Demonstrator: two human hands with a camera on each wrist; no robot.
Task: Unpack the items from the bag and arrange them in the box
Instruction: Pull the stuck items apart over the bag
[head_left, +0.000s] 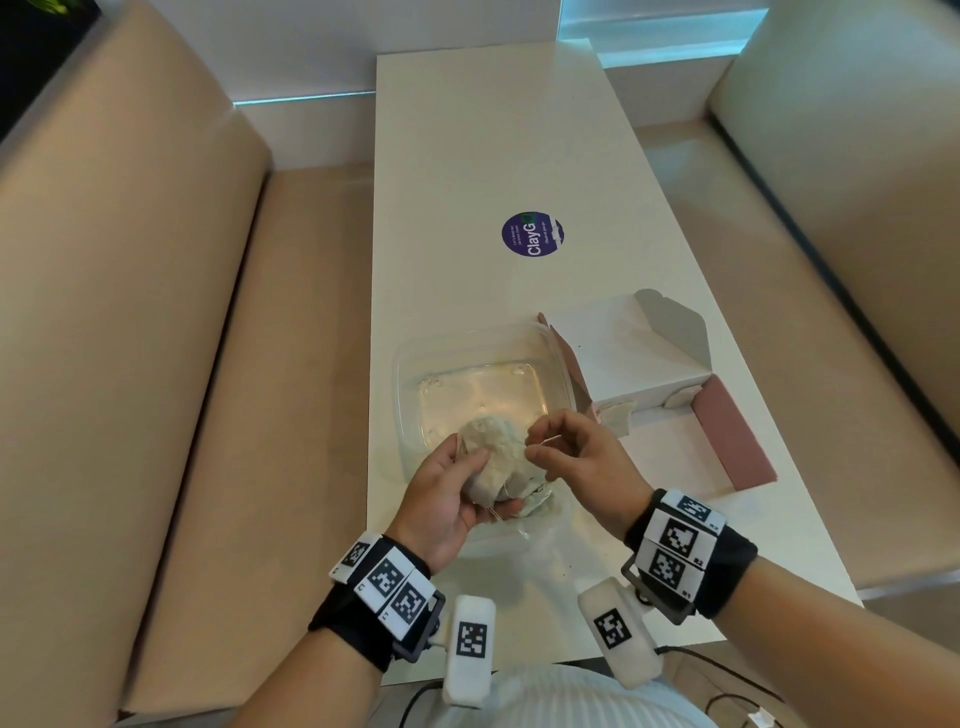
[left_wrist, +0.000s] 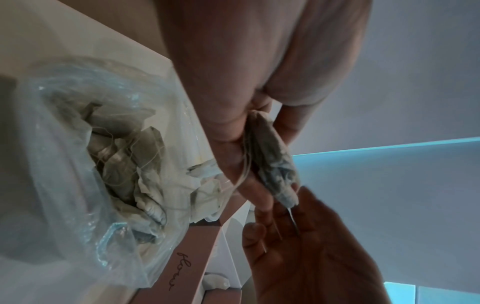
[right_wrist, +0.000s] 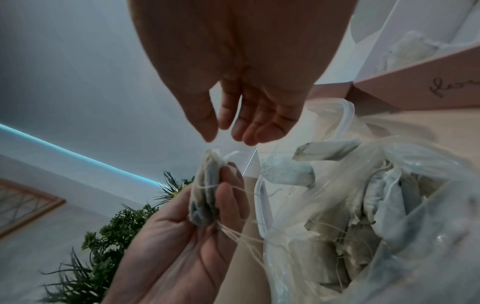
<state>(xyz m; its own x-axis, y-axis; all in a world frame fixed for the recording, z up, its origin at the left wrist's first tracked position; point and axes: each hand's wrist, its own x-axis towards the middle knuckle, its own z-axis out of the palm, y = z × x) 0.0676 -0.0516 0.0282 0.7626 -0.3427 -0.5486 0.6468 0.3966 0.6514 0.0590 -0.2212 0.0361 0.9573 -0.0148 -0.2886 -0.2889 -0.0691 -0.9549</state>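
My left hand (head_left: 467, 483) grips a small bundle of pale tea bags (head_left: 493, 457) with loose threads (right_wrist: 233, 232), held above the table's near end. My right hand (head_left: 556, 447) hovers just right of the bundle. Its thumb and fingers (right_wrist: 262, 127) are loosely bent and apart above the bundle's top (right_wrist: 207, 185), with a thread close by. Under the hands lies a clear plastic bag (left_wrist: 78, 127) with several more tea bags (right_wrist: 384, 205) inside. To the right, the white and pink box (head_left: 649, 374) stands open, and tea bags (head_left: 618, 415) show at its front edge.
A clear plastic tray (head_left: 415, 364) sits on the white table (head_left: 493, 156), between the hands and the box. The box's pink lid flap (head_left: 732, 441) lies open toward the right edge. A purple round sticker (head_left: 532, 235) marks mid-table. Beige benches (head_left: 156, 312) flank both sides.
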